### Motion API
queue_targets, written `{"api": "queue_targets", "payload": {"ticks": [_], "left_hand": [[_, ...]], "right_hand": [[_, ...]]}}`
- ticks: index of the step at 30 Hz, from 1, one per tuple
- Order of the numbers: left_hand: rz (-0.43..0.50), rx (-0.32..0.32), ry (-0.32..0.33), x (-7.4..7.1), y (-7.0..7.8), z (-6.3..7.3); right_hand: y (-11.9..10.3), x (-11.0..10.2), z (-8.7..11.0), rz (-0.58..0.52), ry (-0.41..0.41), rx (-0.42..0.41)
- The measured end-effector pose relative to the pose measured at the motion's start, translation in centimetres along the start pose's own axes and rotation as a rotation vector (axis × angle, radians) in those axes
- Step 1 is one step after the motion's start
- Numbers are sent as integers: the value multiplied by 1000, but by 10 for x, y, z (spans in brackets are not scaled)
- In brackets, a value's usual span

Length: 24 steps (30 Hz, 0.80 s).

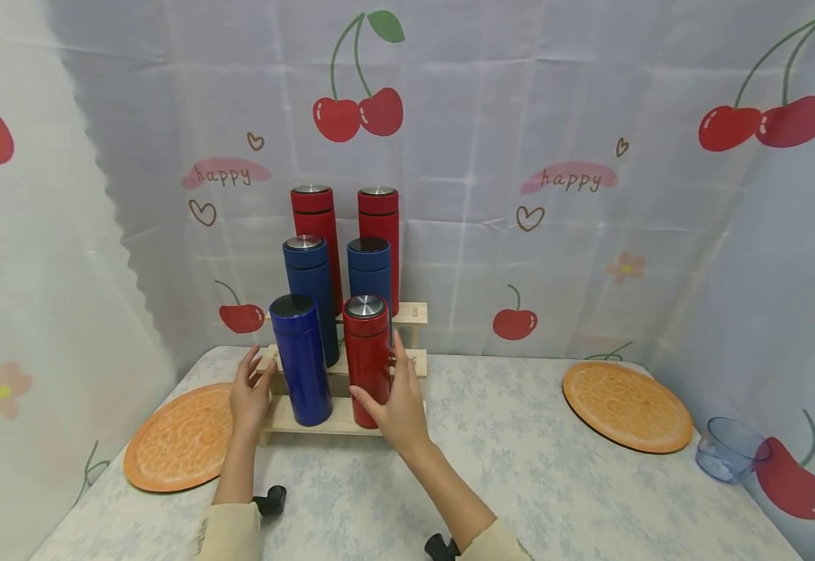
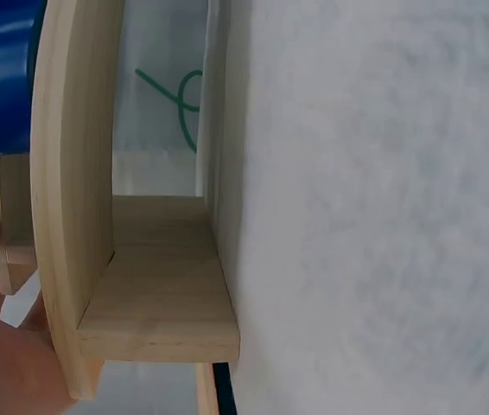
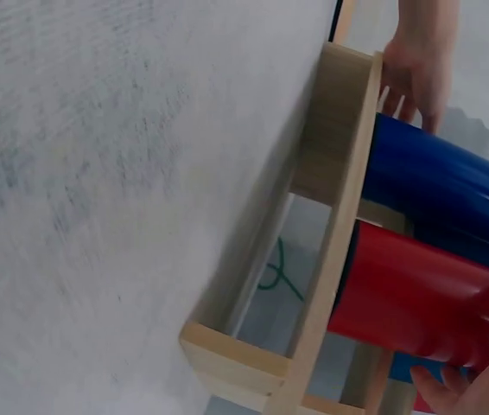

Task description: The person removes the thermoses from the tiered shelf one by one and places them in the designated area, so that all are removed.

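Observation:
A three-tier wooden rack (image 1: 337, 417) holds upright thermos bottles, two to a tier. On the lowest tier stand a glossy blue thermos (image 1: 301, 366) and a red thermos (image 1: 367, 366) with a silver lid. My right hand (image 1: 405, 405) is round the red thermos, thumb across its front and fingers along its right side. In the right wrist view the red thermos's base (image 3: 357, 277) meets the shelf. At the rack's left end is my left hand (image 1: 248, 397), its fingers loosely extended beside the lower tiers. The left wrist view shows that hand (image 2: 11, 363) right by the shelf end.
Two matte blue thermoses (image 1: 309, 280) stand on the middle tier and two red ones (image 1: 379, 214) at the top. Round orange placemats lie left (image 1: 183, 440) and right (image 1: 628, 405) on the table. A clear blue cup (image 1: 726, 452) is at far right. A cherry-print curtain (image 1: 463, 257) encloses the table.

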<state>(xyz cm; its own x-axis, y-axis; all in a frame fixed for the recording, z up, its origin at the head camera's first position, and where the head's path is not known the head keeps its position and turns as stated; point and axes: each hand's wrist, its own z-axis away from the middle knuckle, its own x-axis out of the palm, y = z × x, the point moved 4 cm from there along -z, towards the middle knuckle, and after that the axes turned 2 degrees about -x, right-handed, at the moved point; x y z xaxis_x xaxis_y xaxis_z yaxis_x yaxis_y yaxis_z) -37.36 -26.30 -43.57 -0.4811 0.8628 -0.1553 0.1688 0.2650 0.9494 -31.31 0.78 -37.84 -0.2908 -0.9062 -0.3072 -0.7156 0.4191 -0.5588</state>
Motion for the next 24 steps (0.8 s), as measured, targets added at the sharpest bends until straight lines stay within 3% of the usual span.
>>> {"api": "queue_targets", "payload": {"ticks": [12,18,24], "left_hand": [[-95,44,10,0,-2,1],[-114,41,15,0,-3,3],[-133,21,31,0,-3,2]], "right_hand": [[13,12,8,96,13,25],[14,-5,13,95,53,-26],[25,-36,17,138,132,-56]]}}
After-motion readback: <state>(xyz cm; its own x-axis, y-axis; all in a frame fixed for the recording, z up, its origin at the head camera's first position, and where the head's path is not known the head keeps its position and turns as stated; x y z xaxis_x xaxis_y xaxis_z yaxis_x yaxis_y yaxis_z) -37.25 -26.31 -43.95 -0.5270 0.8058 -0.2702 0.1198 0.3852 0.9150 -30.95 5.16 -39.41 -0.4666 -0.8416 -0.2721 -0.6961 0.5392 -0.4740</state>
